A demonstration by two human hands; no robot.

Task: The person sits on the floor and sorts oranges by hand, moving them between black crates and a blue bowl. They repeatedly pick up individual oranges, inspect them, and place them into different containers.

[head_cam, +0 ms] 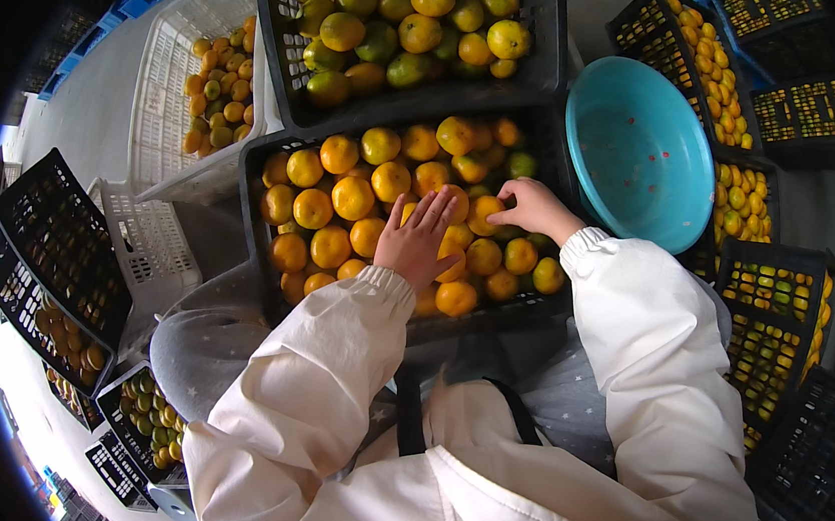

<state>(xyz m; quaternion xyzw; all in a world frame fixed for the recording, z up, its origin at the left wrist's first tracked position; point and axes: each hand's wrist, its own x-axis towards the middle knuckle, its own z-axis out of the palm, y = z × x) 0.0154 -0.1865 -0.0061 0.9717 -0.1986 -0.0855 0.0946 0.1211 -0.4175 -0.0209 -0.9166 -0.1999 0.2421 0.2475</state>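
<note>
Directly before me is a black plastic crate [422, 330] of orange mandarins [353, 197], some tinged green. My left hand [417, 238] rests palm down on the fruit near the crate's middle, fingers apart, with nothing held. At the right side, my right hand [536, 208] has its thumb and forefinger at the edge of an orange mandarin [482, 215], which still sits among the others. The undersides of the right fingers are hidden. Greener mandarins [522, 165] lie in the shaded right part of the crate.
Behind stands another black crate [401, 112] of greener mandarins. A turquoise basin [635, 153] with small red specks adjoins the right side. White crates [168, 108] stand left, one with fruit. Stacked black crates [769, 324] of mandarins line the right; a tilted black crate [60, 249] stands left.
</note>
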